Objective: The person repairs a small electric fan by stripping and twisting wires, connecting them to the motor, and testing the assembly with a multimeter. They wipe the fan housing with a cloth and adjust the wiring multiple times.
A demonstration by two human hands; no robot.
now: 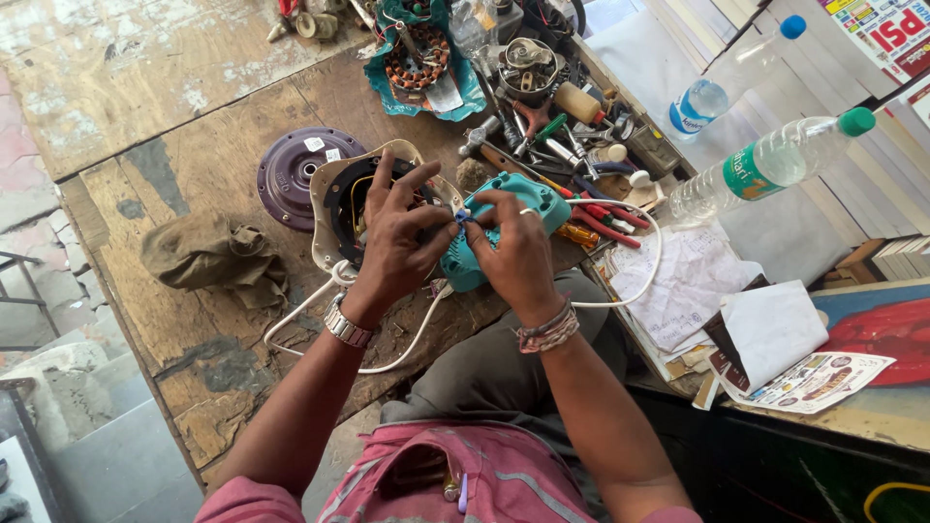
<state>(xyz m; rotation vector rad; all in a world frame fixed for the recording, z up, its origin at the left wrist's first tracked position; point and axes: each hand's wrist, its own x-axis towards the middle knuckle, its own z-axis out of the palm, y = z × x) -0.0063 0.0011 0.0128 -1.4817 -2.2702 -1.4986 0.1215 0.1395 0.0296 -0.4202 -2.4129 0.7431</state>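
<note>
- The left hand (395, 240) and the right hand (513, 254) meet fingertip to fingertip over the near edge of the tabletop (194, 184), both pinching at a small blue piece (463, 214) where wire ends come together — close to the eyes and chest, where fine work is easiest to see.
- The teal plastic housing (504, 228) lies under the right hand, propped toward the person's lap, so the wires coming out of it stay within reach.
- Just behind the left hand sits a cream-rimmed motor body (363, 199) with dark windings, open side up; a purple round cover (291, 174) lies beside it, set apart to the left.
- A white cord (320, 324) loops off the tabletop's edge below the wrists — slack, so it does not tug at the joint.
- A heap of pliers and screwdrivers (562, 145) lies just beyond the housing, near the right hand.
- An olive rag (213, 257) sits crumpled to the left, well apart; two clear plastic bottles (765, 165) lie on the right.
</note>
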